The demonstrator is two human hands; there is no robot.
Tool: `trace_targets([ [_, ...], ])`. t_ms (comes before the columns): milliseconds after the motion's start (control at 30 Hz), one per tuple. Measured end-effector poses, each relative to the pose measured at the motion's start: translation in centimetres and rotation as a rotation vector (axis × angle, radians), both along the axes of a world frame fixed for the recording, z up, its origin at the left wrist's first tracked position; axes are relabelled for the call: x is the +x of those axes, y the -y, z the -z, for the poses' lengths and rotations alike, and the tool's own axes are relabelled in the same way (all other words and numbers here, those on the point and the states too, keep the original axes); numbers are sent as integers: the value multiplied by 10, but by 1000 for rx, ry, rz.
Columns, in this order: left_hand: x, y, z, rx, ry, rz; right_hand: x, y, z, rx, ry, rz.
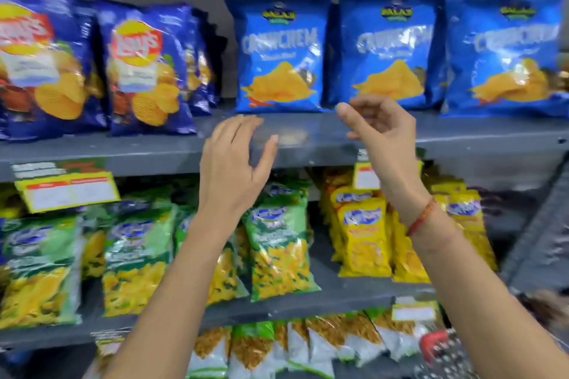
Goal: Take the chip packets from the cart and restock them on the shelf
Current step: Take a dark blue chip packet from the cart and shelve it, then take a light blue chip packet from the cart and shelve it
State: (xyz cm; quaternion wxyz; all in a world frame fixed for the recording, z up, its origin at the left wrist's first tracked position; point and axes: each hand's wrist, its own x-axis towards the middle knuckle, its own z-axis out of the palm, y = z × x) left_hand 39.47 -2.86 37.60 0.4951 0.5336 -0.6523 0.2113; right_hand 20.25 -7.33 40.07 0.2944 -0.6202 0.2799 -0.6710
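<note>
Both hands are empty, fingers loosely spread; the left hand [234,163] hovers at the grey shelf [154,148] edge; the light-blue chip packet [278,55] stands at its 1 o'clock, apparently untouched; the right hand [374,124] has it at 10 o'clock.

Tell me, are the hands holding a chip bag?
No. The left hand and right hand are both empty, open in front of the shelf edge.
</note>
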Motion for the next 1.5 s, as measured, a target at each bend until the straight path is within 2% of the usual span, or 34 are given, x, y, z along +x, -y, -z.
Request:
trace_targets([
  [100, -66, 11, 15, -25, 20, 161, -67, -16, 29, 35, -32, 165],
  [200, -152, 22, 50, 32, 60, 378, -152, -29, 74, 121, -64, 354],
  [367, -276, 25, 136, 258, 135, 697, -266, -60, 175, 404, -81, 585],
  [500, -351, 23, 216, 569, 170, 858, -333, -86, 272, 710, -102, 703],
  [700, -423, 29, 335, 1171, 246, 883, -390, -125, 419, 1216, 68, 797],
  [800, -448, 44, 390, 1420, 301, 804, -390, -138, 483, 1475, 254, 740],
  [867, -461, 58, 425, 1555, 399, 722, -382, -143, 521, 1573, 402, 675],
  [933, -472, 73, 458, 1634, 478, 662, -373, -143, 548, 1578, 578, 653],
  [1033, -487, 90, 502, 1674, 528, 588, -362, -136, 580, 1593, 688, 658],
  [1167, -497, 100, 552, 1863, 442, 509, -361, -118, 614, 1492, 874, 765],
  [1267, -497, 101, 579, 1964, 320, 489, -366, -107, 631, 1481, 952, 800],
  [1400, -496, 104, 590, 1984, 335, 450, -372, -101, 642, 1421, 1015, 873],
  [1500, -494, 103, 581, 2033, 374, 448, -373, -105, 636, 1408, 985, 885],
])
